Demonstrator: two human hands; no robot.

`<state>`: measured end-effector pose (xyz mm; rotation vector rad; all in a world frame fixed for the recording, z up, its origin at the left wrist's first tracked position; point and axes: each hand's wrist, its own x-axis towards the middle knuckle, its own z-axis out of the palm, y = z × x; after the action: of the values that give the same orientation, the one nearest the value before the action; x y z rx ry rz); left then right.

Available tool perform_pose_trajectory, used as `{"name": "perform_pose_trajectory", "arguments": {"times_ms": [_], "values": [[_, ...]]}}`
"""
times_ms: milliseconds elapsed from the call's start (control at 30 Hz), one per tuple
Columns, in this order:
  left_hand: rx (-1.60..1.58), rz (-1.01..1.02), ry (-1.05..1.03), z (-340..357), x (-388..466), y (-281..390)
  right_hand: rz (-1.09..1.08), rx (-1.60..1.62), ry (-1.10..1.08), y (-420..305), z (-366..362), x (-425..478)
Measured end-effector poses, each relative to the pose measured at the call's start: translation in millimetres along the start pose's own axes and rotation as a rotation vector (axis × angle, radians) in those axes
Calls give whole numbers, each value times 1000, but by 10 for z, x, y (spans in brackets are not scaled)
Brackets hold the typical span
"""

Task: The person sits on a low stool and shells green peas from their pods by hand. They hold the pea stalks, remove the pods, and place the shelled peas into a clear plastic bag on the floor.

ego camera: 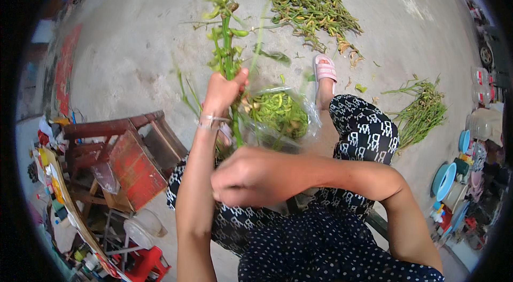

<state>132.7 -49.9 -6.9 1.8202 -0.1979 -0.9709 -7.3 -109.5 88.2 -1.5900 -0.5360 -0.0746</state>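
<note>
My left hand (224, 89) grips a green soybean stalk (227, 49) held upright, with plump pods along its upper part. Below the fist the stem runs down toward my lap. My right hand (250, 178) is closed and blurred, in front of my left forearm; whether anything is pinched in its fingers is not visible. Between my knees sits a clear plastic bag (314, 115), spread at its mouth. A heap of picked green pods (278, 111) fills it.
A pile of pod-laden stalks (316, 9) lies ahead on the concrete floor (140, 41). Bare-looking stems (423, 111) are bundled at the right. Worn wooden furniture (136, 166) and a red plastic stool (146, 264) stand at my left. Blue basins (444, 182) line the right side.
</note>
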Motion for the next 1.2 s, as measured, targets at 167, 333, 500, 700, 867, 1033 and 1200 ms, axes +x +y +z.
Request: {"name": "perform_pose_trajectory", "arguments": {"times_ms": [167, 333, 500, 700, 867, 1033, 1200], "values": [[-164, -11, -131, 118, -278, 295, 589, 327, 499, 220, -767, -34], [-253, 46, -222, 209, -284, 373, 564, 129, 742, 418, -881, 29], [-48, 114, -217, 211, -320, 396, 595, -95, 621, 482, -1014, 34], [-64, 83, -254, 237, -307, 376, 620, -150, 488, 450, -1040, -43], [45, 107, -106, 214, -191, 279, 628, -33, 423, 368, -903, -56], [154, 105, 94, 199, -55, 208, 398, -56, 292, 243, -601, -142], [-263, -18, -49, -72, -65, 174, 502, 188, 108, -62, -664, -292]]}}
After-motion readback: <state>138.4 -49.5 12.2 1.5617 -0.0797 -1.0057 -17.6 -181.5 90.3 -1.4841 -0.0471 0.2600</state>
